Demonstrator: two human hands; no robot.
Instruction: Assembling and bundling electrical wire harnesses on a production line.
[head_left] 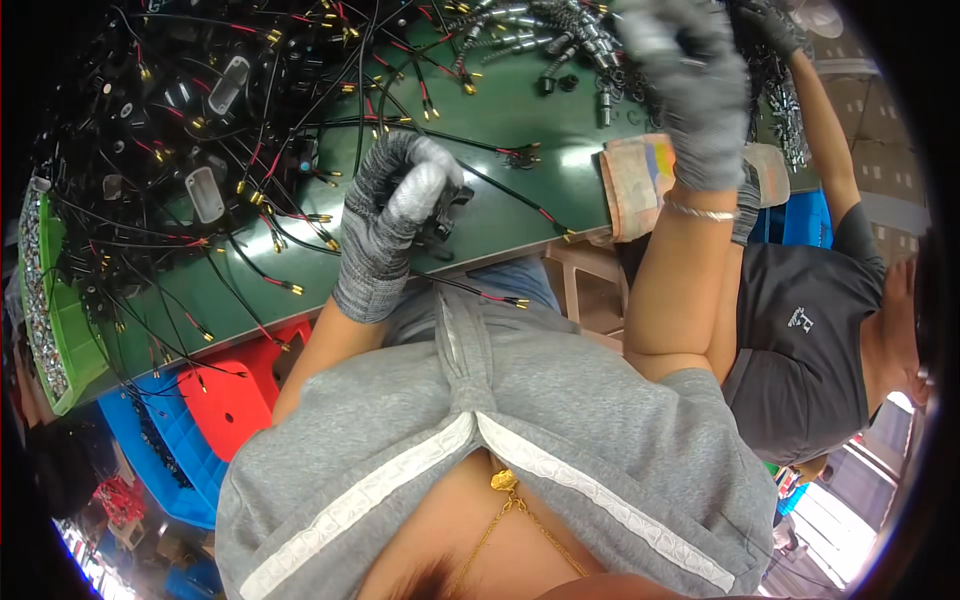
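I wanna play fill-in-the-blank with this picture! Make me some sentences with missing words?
1. The person's left hand holds a small part colored ____.
2. The person's right hand is covered by a gray ____.
3. The tabletop is colored ____.
4. The bracelet is on the person's ____ wrist.

Missing words: black; glove; green; right.
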